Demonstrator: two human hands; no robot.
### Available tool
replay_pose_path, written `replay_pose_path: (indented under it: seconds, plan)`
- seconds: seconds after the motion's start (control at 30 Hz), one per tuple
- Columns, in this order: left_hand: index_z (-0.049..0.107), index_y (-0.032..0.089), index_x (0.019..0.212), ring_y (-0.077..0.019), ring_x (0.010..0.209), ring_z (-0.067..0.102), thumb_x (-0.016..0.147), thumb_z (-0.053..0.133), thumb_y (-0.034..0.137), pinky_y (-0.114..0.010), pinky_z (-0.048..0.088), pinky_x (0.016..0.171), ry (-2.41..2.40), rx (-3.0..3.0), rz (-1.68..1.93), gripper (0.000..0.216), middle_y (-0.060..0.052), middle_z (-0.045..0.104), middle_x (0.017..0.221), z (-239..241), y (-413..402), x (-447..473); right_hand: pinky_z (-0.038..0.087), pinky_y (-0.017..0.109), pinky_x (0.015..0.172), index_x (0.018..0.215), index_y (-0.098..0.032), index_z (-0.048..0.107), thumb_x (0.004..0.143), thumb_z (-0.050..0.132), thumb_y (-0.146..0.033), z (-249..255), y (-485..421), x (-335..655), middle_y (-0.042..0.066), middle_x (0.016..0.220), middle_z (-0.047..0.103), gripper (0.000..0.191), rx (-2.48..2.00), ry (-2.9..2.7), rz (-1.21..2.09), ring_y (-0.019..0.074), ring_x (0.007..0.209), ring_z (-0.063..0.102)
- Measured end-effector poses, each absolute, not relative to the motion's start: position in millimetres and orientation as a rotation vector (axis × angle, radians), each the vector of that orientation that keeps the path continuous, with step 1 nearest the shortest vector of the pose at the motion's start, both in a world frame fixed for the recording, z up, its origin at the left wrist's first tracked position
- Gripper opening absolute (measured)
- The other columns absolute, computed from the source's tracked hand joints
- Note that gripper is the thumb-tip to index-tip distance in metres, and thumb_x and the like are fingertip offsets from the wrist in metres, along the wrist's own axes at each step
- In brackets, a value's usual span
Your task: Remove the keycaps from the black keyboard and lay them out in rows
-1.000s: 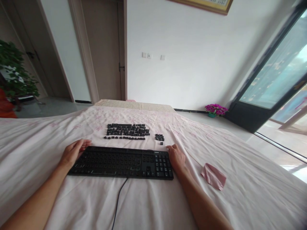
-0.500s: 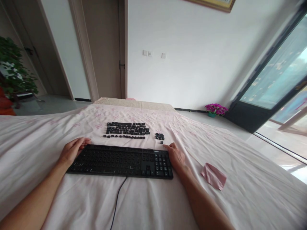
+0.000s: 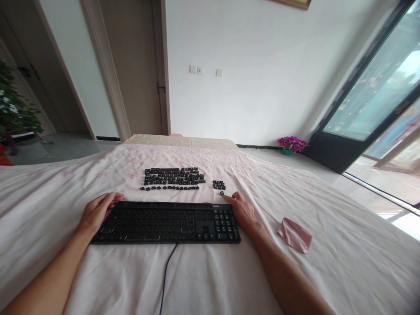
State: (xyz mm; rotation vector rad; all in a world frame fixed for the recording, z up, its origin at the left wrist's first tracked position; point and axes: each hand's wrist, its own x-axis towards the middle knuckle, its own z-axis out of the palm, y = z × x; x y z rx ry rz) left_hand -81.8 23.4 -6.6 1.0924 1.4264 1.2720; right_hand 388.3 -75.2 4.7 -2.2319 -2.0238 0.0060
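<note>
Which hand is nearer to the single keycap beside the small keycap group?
Right. The right hand is close beside the single keycap, contact unclear. The left hand is farther, by the far left corner of the keyboard.

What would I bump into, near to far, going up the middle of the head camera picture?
Cord → keyboard → big bunch of loose keys → white wall.

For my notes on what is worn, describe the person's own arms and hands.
The left hand and right hand are bare, with no gloves. No sleeve shows on either forearm as far as the picture reaches, and no watch or bracelet shows at the wrists. The fingers are too small to rule out a thin ring.
</note>
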Motion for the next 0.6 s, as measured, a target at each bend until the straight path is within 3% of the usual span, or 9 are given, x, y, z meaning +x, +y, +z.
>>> replay_pose_path:
  seconds: [0.17, 0.3, 0.4, 0.5, 0.6]
  plan:
    - [0.067, 0.019, 0.093, -0.0135, 0.087, 0.06, 0.067, 0.068, 0.059, -0.014, 0.043, 0.067, 1.422, 1.127, 1.237, 0.047, 0.002, 0.072, 0.087, -9, 27, -86, 0.033, 0.025, 0.059, 0.127, -0.031, 0.054, 0.097, 0.035, -0.028, -1, -74, 385, 0.006, 0.112, 0.055, 0.035, -2.258, -1.894, -0.062, 0.0162, 0.08, 0.058]
    - [0.066, 0.02, 0.095, -0.0131, 0.081, 0.06, 0.068, 0.068, 0.057, -0.016, 0.044, 0.065, 1.415, 1.115, 1.211, 0.046, 0.003, 0.072, 0.087, -12, 30, -89, 0.037, 0.027, 0.071, 0.108, -0.021, 0.063, 0.097, 0.036, -0.031, 8, -75, 386, 0.008, 0.1, 0.06, 0.031, -2.138, -1.792, -0.212, 0.0182, 0.087, 0.056]
    - [0.065, 0.021, 0.098, -0.0128, 0.078, 0.061, 0.073, 0.065, 0.054, -0.019, 0.047, 0.069, 1.433, 1.177, 1.218, 0.042, 0.005, 0.071, 0.086, -9, 32, -94, 0.036, 0.029, 0.078, 0.096, -0.022, 0.067, 0.098, 0.033, -0.031, 34, -81, 382, 0.006, 0.092, 0.063, 0.035, -1.997, -1.741, -0.31, 0.0194, 0.089, 0.053]
    - [0.066, 0.021, 0.094, -0.016, 0.09, 0.063, 0.079, 0.059, 0.049, -0.025, 0.046, 0.086, 1.554, 1.467, 1.191, 0.033, 0.004, 0.07, 0.087, 8, 31, -93, 0.038, 0.028, 0.073, 0.094, -0.023, 0.066, 0.099, 0.027, -0.035, 62, -92, 363, 0.003, 0.082, 0.063, 0.042, -1.778, -1.629, -0.104, 0.0168, 0.08, 0.054]
    - [0.066, 0.02, 0.094, -0.02, 0.095, 0.063, 0.083, 0.054, 0.047, -0.03, 0.043, 0.093, 1.569, 1.751, 1.158, 0.032, 0.0, 0.071, 0.091, 34, 24, -69, 0.041, 0.024, 0.062, 0.102, -0.02, 0.065, 0.098, 0.028, -0.044, 75, -101, 333, 0.002, 0.075, 0.061, 0.044, -1.468, -1.574, 0.389, 0.0132, 0.066, 0.053]
